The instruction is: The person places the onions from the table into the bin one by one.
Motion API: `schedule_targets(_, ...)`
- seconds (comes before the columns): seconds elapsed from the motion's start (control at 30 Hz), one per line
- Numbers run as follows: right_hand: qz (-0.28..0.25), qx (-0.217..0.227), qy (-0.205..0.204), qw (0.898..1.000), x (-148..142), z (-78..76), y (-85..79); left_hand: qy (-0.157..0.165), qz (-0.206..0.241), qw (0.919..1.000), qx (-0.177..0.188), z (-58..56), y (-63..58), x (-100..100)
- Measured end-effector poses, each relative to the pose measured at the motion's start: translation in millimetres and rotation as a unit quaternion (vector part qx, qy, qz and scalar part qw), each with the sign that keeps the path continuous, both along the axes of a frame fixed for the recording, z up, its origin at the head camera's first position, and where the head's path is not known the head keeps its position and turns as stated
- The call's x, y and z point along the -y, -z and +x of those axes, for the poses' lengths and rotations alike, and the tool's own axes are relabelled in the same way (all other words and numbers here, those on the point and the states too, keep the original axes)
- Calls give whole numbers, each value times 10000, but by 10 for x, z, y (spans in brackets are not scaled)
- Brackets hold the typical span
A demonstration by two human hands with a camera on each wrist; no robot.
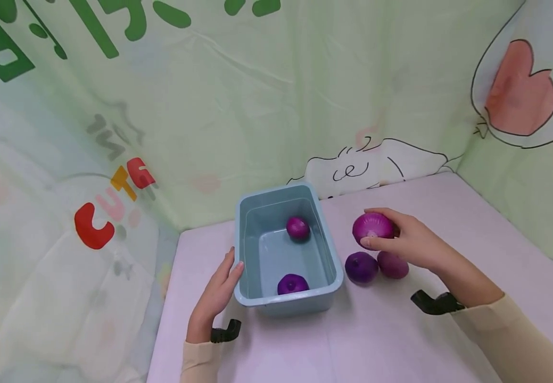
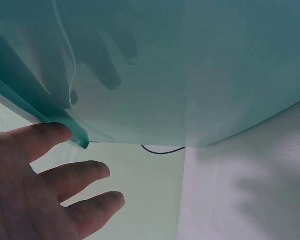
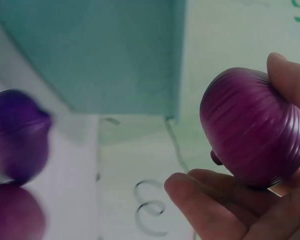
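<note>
Cartoon-printed curtains [image 1: 238, 106] around a pale table [image 1: 377, 335] suggest a makeshift booth.

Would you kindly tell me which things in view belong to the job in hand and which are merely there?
Apparently in the job:
purple onion, held by the right hand
blue bin, touched by the left hand
two purple items in the bin
two purple items beside the bin

Merely there:
printed backdrop
black wrist pieces
pale table

Head-high and 2 wrist-close views share the tub [image 1: 276, 258].
</note>
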State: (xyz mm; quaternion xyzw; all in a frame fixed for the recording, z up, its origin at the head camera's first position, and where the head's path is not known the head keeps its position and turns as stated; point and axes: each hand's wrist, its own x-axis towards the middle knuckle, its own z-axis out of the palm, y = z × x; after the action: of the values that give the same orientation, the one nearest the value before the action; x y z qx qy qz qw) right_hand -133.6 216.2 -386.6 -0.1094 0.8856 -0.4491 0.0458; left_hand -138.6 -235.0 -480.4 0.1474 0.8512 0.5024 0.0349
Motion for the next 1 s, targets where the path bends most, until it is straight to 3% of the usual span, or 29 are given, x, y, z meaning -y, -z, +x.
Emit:
schedule_targets(0.23,29,-17,-390,9992,371,-273,-316,99,96,9998,-164,-22,39,-9)
schedule_targets(0.4,35,-102,-810,9967,663,-485,-434,106,43,9998,-154,-27,40,-9)
schedule_targets(0.73,628,-287,-1560,9853,1295,-830,-544,130,21,9997,-217,-24,-12,-18)
schedule_targets(1.0,1003,-140,-1934,9759,1797,-1078,-475,-18,-94,9999,-90,-36,0,10)
